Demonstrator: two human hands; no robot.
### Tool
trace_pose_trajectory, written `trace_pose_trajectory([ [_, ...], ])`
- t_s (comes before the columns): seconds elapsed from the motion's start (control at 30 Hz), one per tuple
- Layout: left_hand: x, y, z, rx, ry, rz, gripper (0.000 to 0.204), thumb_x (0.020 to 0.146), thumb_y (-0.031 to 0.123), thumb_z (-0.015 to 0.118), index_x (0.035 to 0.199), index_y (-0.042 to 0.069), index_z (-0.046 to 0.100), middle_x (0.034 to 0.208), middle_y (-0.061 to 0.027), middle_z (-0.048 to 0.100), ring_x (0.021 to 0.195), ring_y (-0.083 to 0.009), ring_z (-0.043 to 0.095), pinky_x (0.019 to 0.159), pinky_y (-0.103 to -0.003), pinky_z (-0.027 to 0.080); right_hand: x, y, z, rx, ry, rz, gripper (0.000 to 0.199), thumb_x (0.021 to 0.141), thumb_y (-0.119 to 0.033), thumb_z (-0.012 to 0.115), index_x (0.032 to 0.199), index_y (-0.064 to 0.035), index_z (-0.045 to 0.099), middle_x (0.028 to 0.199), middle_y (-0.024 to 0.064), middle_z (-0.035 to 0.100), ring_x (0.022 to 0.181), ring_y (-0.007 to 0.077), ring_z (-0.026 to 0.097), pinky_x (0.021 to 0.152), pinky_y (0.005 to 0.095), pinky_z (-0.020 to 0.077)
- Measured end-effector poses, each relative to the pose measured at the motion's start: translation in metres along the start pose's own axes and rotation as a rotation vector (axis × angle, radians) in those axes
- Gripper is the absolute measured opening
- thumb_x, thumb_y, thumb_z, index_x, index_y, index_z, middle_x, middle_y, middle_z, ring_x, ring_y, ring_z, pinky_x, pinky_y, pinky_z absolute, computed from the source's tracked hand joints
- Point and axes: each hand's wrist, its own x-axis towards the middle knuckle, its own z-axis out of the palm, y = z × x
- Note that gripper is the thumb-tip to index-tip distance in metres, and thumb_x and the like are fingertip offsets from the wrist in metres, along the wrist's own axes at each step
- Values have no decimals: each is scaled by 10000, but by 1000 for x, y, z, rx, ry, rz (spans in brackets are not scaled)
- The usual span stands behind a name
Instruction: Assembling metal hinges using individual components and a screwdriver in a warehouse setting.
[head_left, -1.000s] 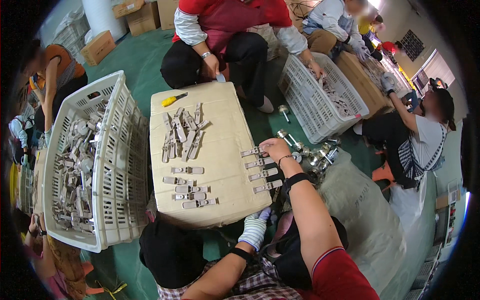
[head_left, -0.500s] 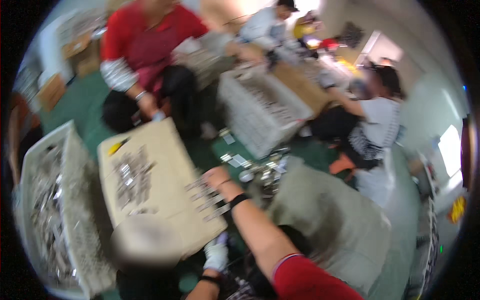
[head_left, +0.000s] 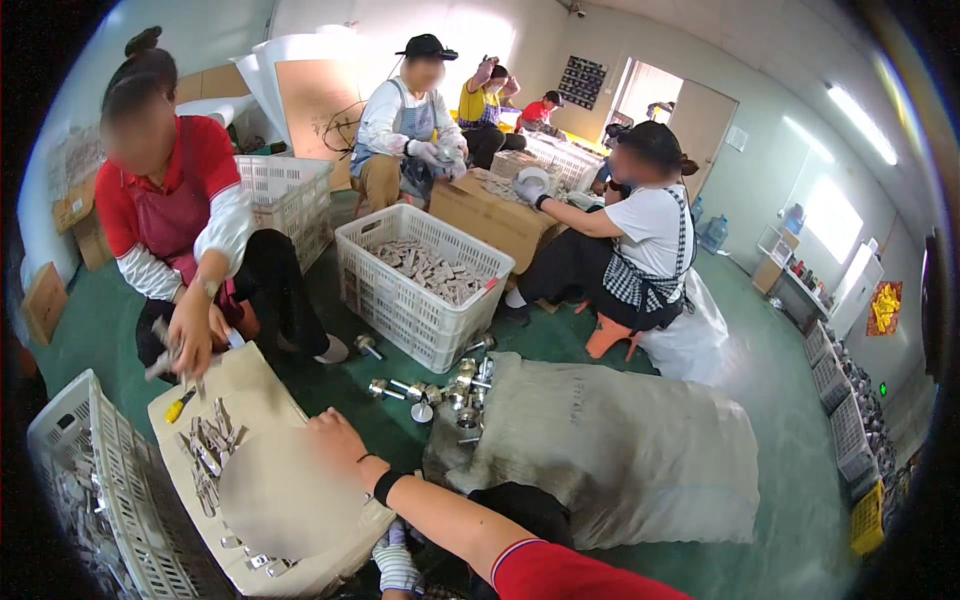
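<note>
My right hand, bare with dark bands at the wrist, reaches over the right edge of a cardboard-covered board. Its fingers look curled, but a blurred patch hides their tips and anything in them. Down at the lower edge is my left hand, in a pale striped glove, beside the board's near right corner; its fingers are mostly hidden. Slim metal pieces lie in a pile on the board, with a few more metal pieces near its front edge. A yellow-handled tool rests at the far left.
A white crate of metal parts stands left, another crate ahead. Shiny round-headed fittings spill by a large pale sack at right. Across the board, a co-worker handles metal pieces; other people sit farther back.
The view has swung upward, showing more of the room. My right hand remains by the board's right edge, where a row of metal pieces showed before. The co-worker opposite now holds metal pieces over the board.
</note>
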Motion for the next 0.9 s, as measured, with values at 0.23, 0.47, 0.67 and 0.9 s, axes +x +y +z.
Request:
trace_pose_trajectory([
  [0.23,-28,38,25,136,-41,-4,456,888,270,586,1201,-54,514,1172,-117,578,1017,-191,544,879,-314,425,-18,-2,5,-200,-221,-47,127,707,-105,578,783,-133,676,888,19,565,987,205,504,1072,447,254],
  [0.47,-30,36,37,64,-26,-18,377,889,195,578,1196,-19,522,1094,-98,604,883,-165,582,728,-305,494,-21,7,-2,-159,-223,-24,134,677,-93,609,777,-151,676,882,7,568,985,198,504,1069,462,245],
  [0.67,-43,71,19,207,-57,101,380,882,244,557,1194,28,548,1206,-121,562,1110,-237,494,960,-346,368,3,-15,16,-447,-251,-205,65,632,-164,581,651,-193,637,684,46,584,756,223,565,777,390,384],
  [0.9,-47,63,35,189,-90,-63,352,891,236,558,1181,36,558,1127,-85,609,1012,-198,539,910,-310,396,-15,11,-1,-233,-184,-143,154,673,-109,590,793,-144,680,870,21,633,950,211,533,1016,465,290],
])
